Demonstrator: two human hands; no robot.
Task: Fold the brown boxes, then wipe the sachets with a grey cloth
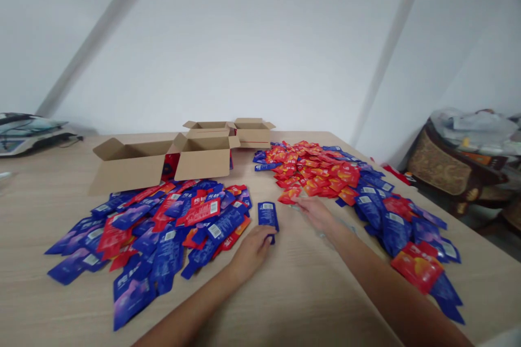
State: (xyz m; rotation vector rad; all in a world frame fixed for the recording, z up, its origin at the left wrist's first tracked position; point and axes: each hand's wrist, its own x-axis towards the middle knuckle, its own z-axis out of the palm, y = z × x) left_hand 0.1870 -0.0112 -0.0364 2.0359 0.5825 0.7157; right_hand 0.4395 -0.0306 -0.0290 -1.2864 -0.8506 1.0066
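Note:
Low over the middle of the table, my left hand [253, 250] is closed on the near end of a blue pouch [267, 213] with a white barcode label. To its right, my right hand [317, 213] pinches a red pouch [288, 197] at the near edge of the red pile [313, 165]. Some clear plastic [345, 225] lies partly hidden under my right wrist. Left of my left hand spreads a mixed heap of blue and red pouches [163, 233]. Blue pouches [385, 217], with a few red ones, line the right side.
Several open cardboard boxes [203, 158] stand behind the mixed heap, flaps up, near the white wall [260, 49]. At the far left sits a plastic-covered device [28, 133]. Beyond the table's right edge is a patterned chair [442, 160] with plastic bags on it.

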